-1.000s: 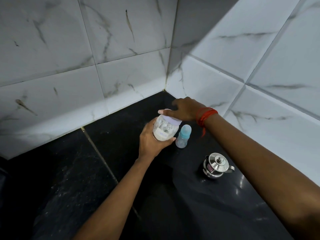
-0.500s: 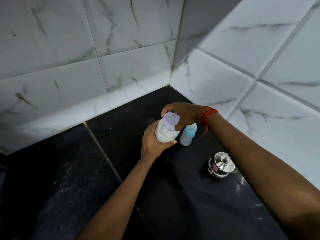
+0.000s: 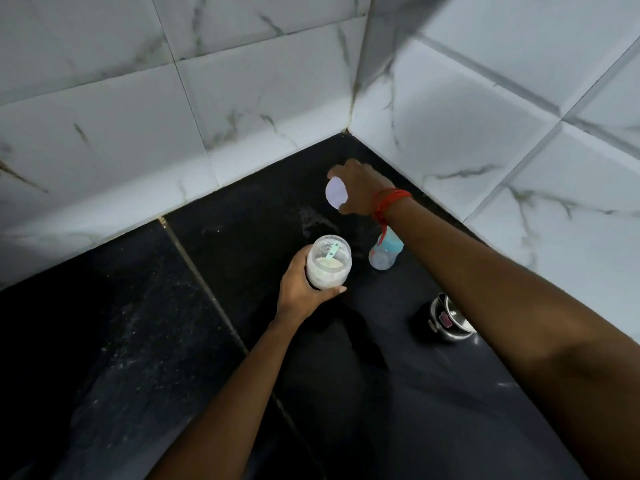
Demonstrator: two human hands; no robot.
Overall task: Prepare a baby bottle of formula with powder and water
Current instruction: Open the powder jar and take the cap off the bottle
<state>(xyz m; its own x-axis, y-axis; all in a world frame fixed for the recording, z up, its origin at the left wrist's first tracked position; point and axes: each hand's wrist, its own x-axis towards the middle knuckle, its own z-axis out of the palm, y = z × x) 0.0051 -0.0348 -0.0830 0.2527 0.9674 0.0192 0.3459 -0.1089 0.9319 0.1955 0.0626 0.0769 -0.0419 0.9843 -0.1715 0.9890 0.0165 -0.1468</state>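
Note:
My left hand (image 3: 301, 289) grips a clear jar of white formula powder (image 3: 327, 266) above the black counter; the jar is uncapped and a pale green scoop (image 3: 333, 252) lies inside on the powder. My right hand (image 3: 360, 187) holds the jar's pale lilac lid (image 3: 335, 194) out toward the far corner, low over the counter. A small baby bottle (image 3: 382, 256) with a blue collar and clear body stands just right of the jar, partly hidden by my right wrist and its red thread.
A small steel pot with a lid (image 3: 448, 322) stands on the counter (image 3: 173, 323) at the right, partly covered by my right forearm. White marble-look tiled walls (image 3: 242, 98) close the corner at back and right.
The lid has come off the jar. My right hand has carried it away toward the far corner, and the scoop and powder now show. My left hand has lowered the jar slightly.

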